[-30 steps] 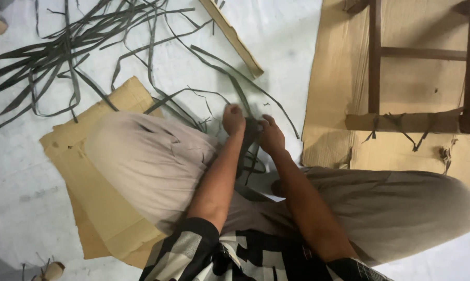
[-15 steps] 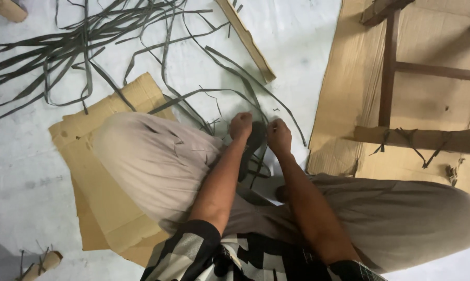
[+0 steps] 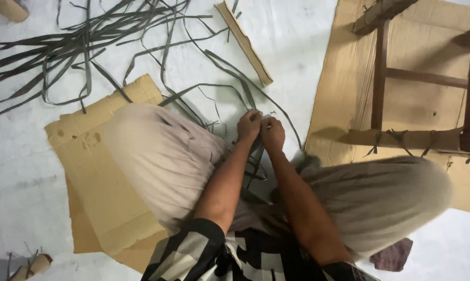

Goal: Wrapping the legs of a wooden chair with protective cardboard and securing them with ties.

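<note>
both forearms are stretched forward and angled inward between the raised knees. the left hand [image 3: 249, 125] and the right hand [image 3: 273, 133] are pressed together, knuckles touching, with fingers curled into closed fists.

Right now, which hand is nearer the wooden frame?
Right. The right hand sits on the side toward the wooden frame; the left hand touches it on the far side, by the left knee.
</note>
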